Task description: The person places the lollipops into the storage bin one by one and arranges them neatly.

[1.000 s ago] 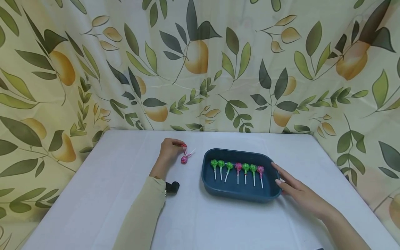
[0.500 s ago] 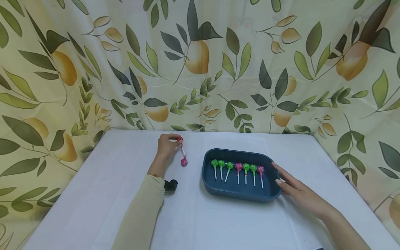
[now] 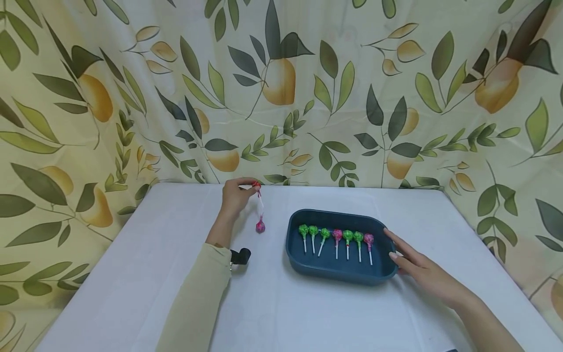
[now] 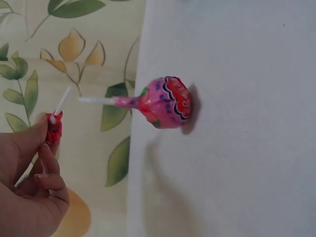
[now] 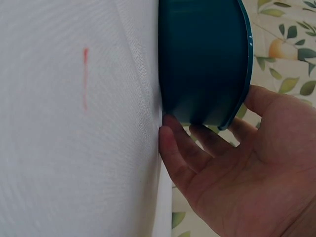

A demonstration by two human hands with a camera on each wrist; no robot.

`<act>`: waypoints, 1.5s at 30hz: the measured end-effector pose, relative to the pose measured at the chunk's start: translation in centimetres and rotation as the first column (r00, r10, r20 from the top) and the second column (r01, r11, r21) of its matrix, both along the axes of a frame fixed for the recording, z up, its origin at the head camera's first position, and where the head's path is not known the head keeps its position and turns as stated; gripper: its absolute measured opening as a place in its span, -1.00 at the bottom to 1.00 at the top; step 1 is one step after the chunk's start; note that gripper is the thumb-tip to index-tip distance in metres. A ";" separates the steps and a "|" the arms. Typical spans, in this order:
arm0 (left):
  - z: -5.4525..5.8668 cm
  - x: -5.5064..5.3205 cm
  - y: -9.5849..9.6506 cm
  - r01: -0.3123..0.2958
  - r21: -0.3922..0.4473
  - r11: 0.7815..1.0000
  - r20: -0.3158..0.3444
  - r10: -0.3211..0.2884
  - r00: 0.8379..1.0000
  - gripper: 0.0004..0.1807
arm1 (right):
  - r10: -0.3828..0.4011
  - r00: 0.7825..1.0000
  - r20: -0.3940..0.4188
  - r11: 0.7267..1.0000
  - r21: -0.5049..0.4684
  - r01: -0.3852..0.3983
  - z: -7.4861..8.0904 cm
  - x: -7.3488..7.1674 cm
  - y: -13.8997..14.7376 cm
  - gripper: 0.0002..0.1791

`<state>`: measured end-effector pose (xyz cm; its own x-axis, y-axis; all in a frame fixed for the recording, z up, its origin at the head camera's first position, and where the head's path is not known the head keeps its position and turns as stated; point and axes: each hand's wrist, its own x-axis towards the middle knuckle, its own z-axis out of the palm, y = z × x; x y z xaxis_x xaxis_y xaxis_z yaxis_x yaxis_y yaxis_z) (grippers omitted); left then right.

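My left hand (image 3: 234, 196) pinches a red-wrapped lollipop (image 4: 55, 127) between thumb and fingertips near the table's back edge. Just in front, a pink lollipop (image 4: 165, 103) has its head on the table and its white stick pointing toward that hand. In the left wrist view the two stick ends lie close together; whether they touch I cannot tell. My right hand (image 3: 418, 266) grips the right end of a dark blue tray (image 5: 207, 59), with the thumb by the rim and the fingers around the lower wall. Inside it, green lollipops (image 3: 347, 235) and two pink lollipops (image 3: 368, 239) form a row.
A white cloth (image 3: 272, 313) covers the table, and a curtain printed with fruit and leaves (image 3: 281, 98) hangs right behind it. On my left wrist sits a black device (image 3: 240, 256). A dark object (image 3: 451, 350) barely shows at the bottom edge.
My left hand has risen and moved back with the red lollipop. The pink lollipop's stick has swung from pointing right to pointing toward that hand. My right hand stays on the tray.
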<state>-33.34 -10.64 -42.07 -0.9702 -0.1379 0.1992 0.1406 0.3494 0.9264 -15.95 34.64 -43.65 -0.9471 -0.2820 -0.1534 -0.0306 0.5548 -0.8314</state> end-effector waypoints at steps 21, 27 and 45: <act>3.7 4.1 4.3 0.226 -0.175 0.958 0.024 -0.225 0.974 -0.76 | 0.002 1.000 -0.001 1.000 0.006 -0.002 0.0 -0.1 0.0 -0.29; 3.8 5.1 5.6 0.279 -0.236 0.931 0.027 -0.281 0.959 -0.74 | 0.002 1.000 -0.002 1.000 0.009 -0.002 0.0 0.0 -0.1 -0.28; 1.6 7.1 7.2 0.453 -0.320 0.832 0.125 -0.437 0.891 -0.79 | 0.001 1.000 0.027 1.000 0.004 -0.001 0.1 -0.1 -0.1 -0.28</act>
